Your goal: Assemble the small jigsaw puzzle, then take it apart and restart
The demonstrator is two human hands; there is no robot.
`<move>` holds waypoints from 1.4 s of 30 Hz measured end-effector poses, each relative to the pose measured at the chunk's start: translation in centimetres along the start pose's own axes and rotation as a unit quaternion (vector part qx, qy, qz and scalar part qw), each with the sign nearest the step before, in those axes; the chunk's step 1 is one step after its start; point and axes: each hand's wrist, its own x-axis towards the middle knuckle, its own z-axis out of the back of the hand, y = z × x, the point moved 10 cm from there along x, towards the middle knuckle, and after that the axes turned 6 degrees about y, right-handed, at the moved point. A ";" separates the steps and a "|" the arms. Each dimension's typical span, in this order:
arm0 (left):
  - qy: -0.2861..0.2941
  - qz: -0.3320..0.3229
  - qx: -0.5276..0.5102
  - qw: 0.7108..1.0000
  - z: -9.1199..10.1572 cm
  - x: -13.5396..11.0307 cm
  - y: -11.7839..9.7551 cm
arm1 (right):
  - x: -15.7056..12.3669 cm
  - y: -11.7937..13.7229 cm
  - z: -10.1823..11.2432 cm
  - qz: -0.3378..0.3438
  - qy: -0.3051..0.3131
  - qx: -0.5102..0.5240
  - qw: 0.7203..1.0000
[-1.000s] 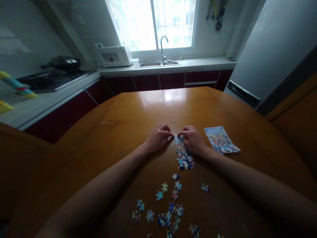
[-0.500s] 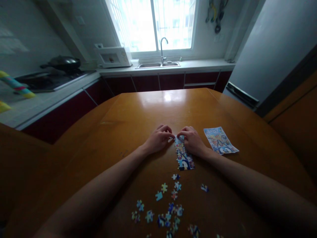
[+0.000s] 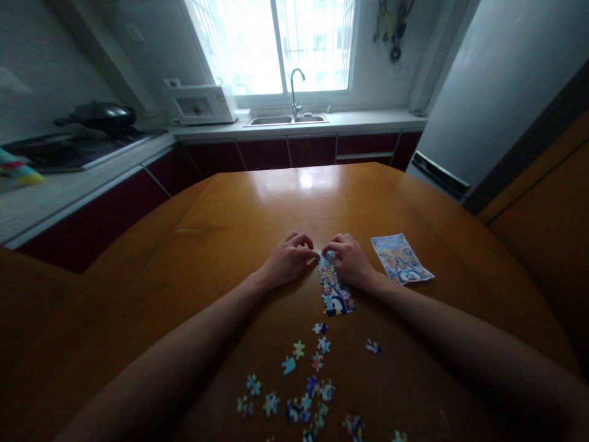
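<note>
At the far left a dark wok (image 3: 99, 115) is sitting on the stove (image 3: 69, 150); its inside is hidden from view. Farther right, under the window, the steel sink (image 3: 285, 120) is lying in the counter, and what it is holding is too small to tell.

On the wooden table (image 3: 239, 209) the left hand (image 3: 288, 261) is resting with its fingers curled and drawn together, the tips touching the far end of the puzzle strip (image 3: 335, 285) from the left. The strip is lying flat between the two hands, running from the fingertips back toward the person. The right hand (image 3: 350, 261) is curled in the same way, its fingertips meeting the same far end from the right and its heel lying just beside the strip. Whether either hand is pinching a separate piece cannot be told.

Nearer the person, loose pieces (image 3: 304, 393) are lying scattered below the strip, well apart from both hands, with a single piece (image 3: 372, 346) off to their right. Right of the right hand, a printed picture sheet (image 3: 399, 258) is lying flat near the wrist, not touching it. Nothing is lying between the hands and the strip.
</note>
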 end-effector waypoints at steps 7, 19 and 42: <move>0.010 0.004 -0.003 1.000 -0.1 0.1 -0.1 | 0.0 0.2 0.3 0.000 -0.005 0.013 1.000; -0.061 0.032 -0.012 0.998 1.0 -0.2 1.0 | -0.1 -0.4 1.3 -0.004 -0.068 0.065 0.996; -0.015 0.032 0.014 0.999 0.3 0.1 0.3 | 0.0 0.5 0.5 0.038 -0.025 0.050 0.998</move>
